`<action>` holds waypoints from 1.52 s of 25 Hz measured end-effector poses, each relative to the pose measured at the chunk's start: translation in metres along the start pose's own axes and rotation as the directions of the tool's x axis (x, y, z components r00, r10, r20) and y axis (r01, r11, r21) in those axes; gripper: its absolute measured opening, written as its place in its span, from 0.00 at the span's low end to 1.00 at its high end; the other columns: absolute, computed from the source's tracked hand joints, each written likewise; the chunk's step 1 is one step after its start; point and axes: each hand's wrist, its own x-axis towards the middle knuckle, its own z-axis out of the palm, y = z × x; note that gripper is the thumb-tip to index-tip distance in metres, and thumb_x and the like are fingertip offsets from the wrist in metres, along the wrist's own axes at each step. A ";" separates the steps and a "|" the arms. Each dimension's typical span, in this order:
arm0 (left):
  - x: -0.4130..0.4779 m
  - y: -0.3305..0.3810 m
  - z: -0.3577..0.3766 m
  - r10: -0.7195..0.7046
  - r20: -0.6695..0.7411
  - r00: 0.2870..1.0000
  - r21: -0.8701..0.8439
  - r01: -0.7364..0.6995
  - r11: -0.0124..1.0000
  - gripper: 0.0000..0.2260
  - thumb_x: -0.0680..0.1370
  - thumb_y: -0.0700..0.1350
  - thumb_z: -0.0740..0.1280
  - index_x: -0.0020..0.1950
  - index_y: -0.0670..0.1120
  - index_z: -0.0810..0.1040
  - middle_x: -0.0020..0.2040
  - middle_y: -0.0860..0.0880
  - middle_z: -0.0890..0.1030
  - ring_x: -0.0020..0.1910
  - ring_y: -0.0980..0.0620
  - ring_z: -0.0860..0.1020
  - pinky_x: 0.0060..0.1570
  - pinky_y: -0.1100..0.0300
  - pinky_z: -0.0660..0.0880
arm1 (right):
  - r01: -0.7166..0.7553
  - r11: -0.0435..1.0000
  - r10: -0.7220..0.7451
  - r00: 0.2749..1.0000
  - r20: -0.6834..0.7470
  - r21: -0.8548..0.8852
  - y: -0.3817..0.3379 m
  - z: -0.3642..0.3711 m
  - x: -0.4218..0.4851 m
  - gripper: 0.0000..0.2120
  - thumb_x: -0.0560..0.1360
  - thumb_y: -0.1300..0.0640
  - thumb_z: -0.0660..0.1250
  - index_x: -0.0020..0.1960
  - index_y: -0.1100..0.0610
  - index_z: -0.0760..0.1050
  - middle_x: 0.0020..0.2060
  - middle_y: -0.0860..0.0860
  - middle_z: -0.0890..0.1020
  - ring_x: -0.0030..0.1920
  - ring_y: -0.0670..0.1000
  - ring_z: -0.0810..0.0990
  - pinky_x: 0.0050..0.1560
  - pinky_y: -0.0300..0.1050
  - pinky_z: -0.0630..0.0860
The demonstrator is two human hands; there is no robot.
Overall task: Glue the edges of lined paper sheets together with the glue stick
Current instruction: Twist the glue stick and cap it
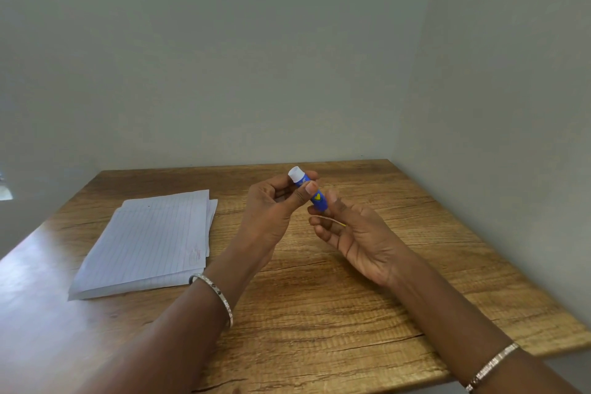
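1. Left hand (271, 205) raised above the counter (351, 297), thumb and fingers pinching the upper part of the glue stick (308, 189) just below its white end.
2. Right hand (355, 233) palm-up, loosely curled, thumb and fingertips gripping the lower blue end of the same stick.
3. Glue stick tilted, white end up and away, held in the air between both hands.
4. Lined paper sheets (147, 240) stacked flat on the counter, left of the hands, untouched.
5. Bracelets on both wrists.
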 end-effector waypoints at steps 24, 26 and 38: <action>-0.002 0.001 0.003 0.002 0.001 1.000 0.017 -0.002 1.000 0.08 0.75 0.39 0.73 0.54 0.44 0.84 0.50 0.46 0.87 0.53 0.54 0.84 0.52 0.67 0.76 | -0.071 0.996 0.071 0.997 0.001 -0.049 -0.001 -0.003 -0.001 0.19 0.77 0.48 0.67 0.51 0.65 0.83 0.39 0.58 0.84 0.36 0.49 0.84 0.37 0.38 0.82; -0.001 0.002 0.003 0.010 -0.004 1.000 0.013 -0.010 1.000 0.08 0.75 0.39 0.73 0.54 0.43 0.84 0.49 0.45 0.87 0.52 0.53 0.84 0.52 0.66 0.77 | -0.034 0.999 0.034 0.999 0.012 0.003 -0.002 -0.002 0.000 0.21 0.74 0.50 0.70 0.57 0.67 0.81 0.45 0.60 0.85 0.41 0.51 0.85 0.42 0.40 0.83; -0.001 0.000 0.002 0.007 0.020 1.000 0.023 -0.008 1.000 0.09 0.75 0.39 0.73 0.55 0.41 0.84 0.50 0.45 0.87 0.55 0.51 0.84 0.53 0.65 0.77 | -0.059 0.994 0.054 0.997 -0.051 -0.093 -0.001 -0.005 0.001 0.20 0.79 0.48 0.66 0.51 0.66 0.83 0.37 0.56 0.84 0.34 0.47 0.83 0.36 0.36 0.81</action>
